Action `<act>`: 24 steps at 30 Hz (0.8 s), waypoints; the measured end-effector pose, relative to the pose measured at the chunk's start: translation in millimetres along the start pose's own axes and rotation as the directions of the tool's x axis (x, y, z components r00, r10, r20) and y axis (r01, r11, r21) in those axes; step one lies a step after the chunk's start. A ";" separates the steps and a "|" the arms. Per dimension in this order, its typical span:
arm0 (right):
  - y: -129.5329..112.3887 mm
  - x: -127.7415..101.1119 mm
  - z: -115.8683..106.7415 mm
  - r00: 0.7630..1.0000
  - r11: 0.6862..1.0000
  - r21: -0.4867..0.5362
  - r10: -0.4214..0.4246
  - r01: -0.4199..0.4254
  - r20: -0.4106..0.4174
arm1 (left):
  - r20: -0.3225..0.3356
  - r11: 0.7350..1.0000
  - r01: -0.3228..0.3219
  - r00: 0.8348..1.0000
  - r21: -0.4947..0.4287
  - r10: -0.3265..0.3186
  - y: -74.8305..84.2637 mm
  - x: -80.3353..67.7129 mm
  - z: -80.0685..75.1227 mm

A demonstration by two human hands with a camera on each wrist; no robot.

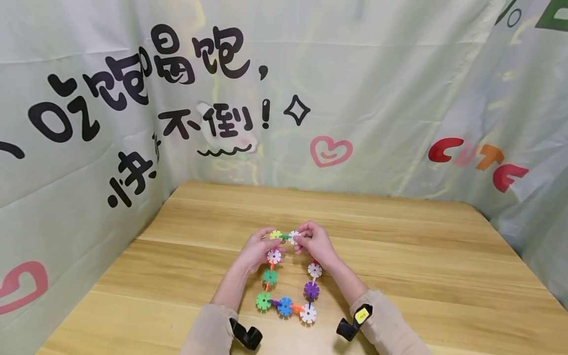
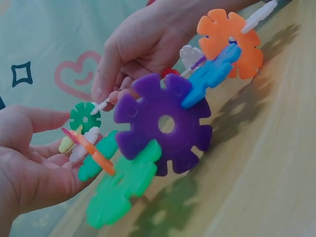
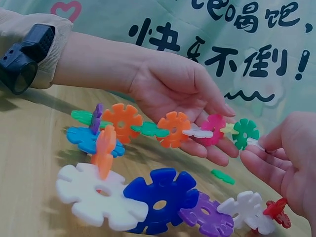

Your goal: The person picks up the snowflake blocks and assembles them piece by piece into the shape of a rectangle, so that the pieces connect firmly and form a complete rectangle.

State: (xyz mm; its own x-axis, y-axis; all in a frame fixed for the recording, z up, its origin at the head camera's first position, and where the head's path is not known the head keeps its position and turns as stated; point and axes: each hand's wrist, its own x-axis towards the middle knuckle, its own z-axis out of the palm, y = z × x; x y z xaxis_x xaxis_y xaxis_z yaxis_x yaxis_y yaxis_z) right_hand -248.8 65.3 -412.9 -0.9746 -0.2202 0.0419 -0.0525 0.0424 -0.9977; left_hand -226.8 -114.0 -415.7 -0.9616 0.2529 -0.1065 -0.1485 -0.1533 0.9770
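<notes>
A chain of notched plastic snowflake discs (image 1: 285,306) forms a rough loop between my hands, in white, purple, blue, green, orange, red and yellow. With thumb and fingers, my left hand (image 1: 256,250) holds it around the yellow disc (image 1: 275,234), its other fingers under the links. My right hand (image 1: 318,245) pinches a white disc (image 1: 294,237), which is joined to a green disc (image 3: 245,133) beside the yellow one. On the right side of the loop, a red disc (image 3: 277,212) hangs below my right hand at the end of a white disc (image 3: 245,207).
A loose green disc (image 3: 223,177) lies on the wooden table (image 1: 390,256) beyond the chain. Printed curtains (image 1: 377,88) close off the back and sides. Each sleeve carries a black wrist camera (image 1: 246,335).
</notes>
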 end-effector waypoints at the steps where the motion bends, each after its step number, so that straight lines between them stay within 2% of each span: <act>1: -0.1 0.1 -0.2 1.000 1.000 -0.006 0.003 -0.003 0.008 | -0.001 1.000 0.000 1.000 0.002 0.000 -0.2 0.2 0.1; 5: -2.3 -1.3 -2.5 0.999 0.999 -0.050 0.009 -0.007 0.044 | -0.015 1.000 0.003 1.000 0.008 -0.003 -0.8 -0.1 1.0; 13: -29.4 -18.1 -0.4 0.997 0.992 -0.127 -0.003 0.013 0.079 | -0.038 1.000 0.016 0.999 0.023 -0.015 -0.5 -0.7 1.7; 20: -3.8 -0.2 -4.4 0.999 0.989 -0.147 0.000 0.007 0.053 | -0.061 0.998 0.021 0.998 0.063 -0.017 2.8 -4.3 1.0; 24: -0.8 7.2 -4.7 1.000 0.987 -0.163 -0.011 0.013 0.016 | -0.065 0.997 0.031 0.998 0.067 -0.027 4.6 -5.3 -0.5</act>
State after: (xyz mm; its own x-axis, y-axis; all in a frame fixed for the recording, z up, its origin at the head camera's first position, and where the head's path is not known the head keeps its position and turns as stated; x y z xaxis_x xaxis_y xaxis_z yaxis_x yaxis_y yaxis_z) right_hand -256.8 68.3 -411.5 -0.9704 -0.2360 0.0515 -0.0999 0.1979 -0.9751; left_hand -222.4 -116.6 -410.7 -0.9702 0.1945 -0.1441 -0.1624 -0.0815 0.9834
